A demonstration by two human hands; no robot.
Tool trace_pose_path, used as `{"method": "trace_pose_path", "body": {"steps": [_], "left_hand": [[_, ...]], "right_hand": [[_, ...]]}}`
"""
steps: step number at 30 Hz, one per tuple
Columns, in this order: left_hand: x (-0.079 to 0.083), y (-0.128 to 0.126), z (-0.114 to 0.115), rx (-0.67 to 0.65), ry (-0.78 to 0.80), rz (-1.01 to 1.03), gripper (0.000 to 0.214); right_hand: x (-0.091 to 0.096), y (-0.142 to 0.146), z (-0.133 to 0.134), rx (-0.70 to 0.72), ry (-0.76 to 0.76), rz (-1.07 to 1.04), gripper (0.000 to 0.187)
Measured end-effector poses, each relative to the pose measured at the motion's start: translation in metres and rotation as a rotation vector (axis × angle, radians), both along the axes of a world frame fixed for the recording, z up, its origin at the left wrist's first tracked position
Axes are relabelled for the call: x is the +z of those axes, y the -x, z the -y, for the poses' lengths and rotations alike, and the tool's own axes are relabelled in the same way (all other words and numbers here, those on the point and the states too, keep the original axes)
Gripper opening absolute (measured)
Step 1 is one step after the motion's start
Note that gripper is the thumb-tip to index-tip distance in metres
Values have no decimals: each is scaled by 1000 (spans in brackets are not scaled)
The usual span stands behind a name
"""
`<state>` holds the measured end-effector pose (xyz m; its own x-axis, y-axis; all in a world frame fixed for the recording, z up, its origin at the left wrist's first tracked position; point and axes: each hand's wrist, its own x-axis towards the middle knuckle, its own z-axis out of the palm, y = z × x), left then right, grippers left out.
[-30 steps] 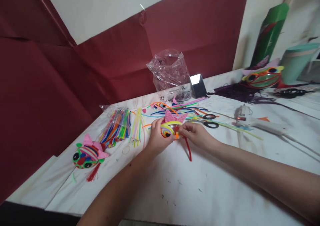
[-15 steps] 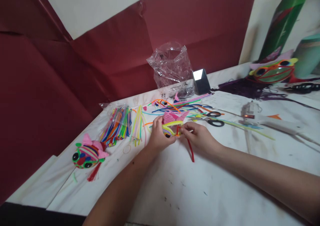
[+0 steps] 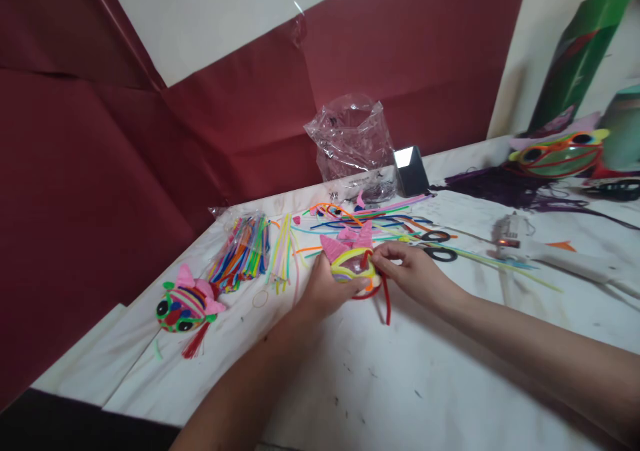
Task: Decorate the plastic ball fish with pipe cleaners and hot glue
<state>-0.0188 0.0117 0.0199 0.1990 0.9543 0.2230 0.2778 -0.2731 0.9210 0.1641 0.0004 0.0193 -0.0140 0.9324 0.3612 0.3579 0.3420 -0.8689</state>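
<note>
Far left, a finished striped pipe-cleaner fish (image 3: pixel 183 304); a bagged bundle of multicoloured pipe cleaners (image 3: pixel 243 251); left hand (image 3: pixel 325 290) cupping a pink-eared, yellow-banded ball (image 3: pixel 353 263) (mid-table, low over the white tabletop (image 3: pixel 400 384)); right hand (image 3: pixel 415 276) pinching a red pipe cleaner (image 3: pixel 386 301) against it.

Small yellow-banded craft fish (image 3: pixel 351 266), pink fins upward, red pipe cleaner (image 3: pixel 387 302) looped beneath it, trailing down.

Bare left hand (image 3: pixel 324 292) and bare right hand (image 3: pixel 416 275) on long forearms, uncovered as far as visible.
</note>
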Motion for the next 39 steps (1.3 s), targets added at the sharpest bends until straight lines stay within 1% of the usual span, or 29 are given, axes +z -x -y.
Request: {"method": "trace_pose_path", "body": {"steps": [2, 4, 6, 9, 11, 13, 16, 18, 21, 26, 30, 39], "left_hand": [[-2, 1, 1, -13, -10, 13, 72], [-5, 1, 0, -31, -37, 20, 76], [-9, 0, -1, -55, -61, 19, 77], [-11, -1, -2, -76, -58, 33, 76], [-12, -1, -2, -77, -43, 42, 76], [-11, -1, -1, -73, -34, 44, 77], [-9, -2, -1, -77, -36, 47, 77], [-9, -3, 0, -73, -43, 51, 71], [-9, -5, 1, -43, -57, 44, 62], [-9, -10, 7, 20, -111, -41, 58], [-8, -14, 12, 58, -152, -103, 57], [-8, -14, 14, 52, -162, -101, 60]], "right_hand": [[0, -3, 2, -4, 5, 26, 30], [-1, -4, 5, -38, -20, 44, 27], [-2, -4, 10, -61, -91, 80, 23], [-2, -3, 17, -32, -224, 173, 20], [-3, -2, 19, -13, -275, 222, 20], [-3, -2, 19, -10, -296, 250, 18], [-3, -1, 20, -15, -308, 292, 18], [-3, 0, 21, -28, -313, 319, 18], [-2, 2, 22, -48, -322, 344, 18], [-1, 5, 24, -83, -287, 366, 18], [0, 5, 25, -80, -249, 345, 19], [3, 4, 27, -63, -210, 301, 21]]}}
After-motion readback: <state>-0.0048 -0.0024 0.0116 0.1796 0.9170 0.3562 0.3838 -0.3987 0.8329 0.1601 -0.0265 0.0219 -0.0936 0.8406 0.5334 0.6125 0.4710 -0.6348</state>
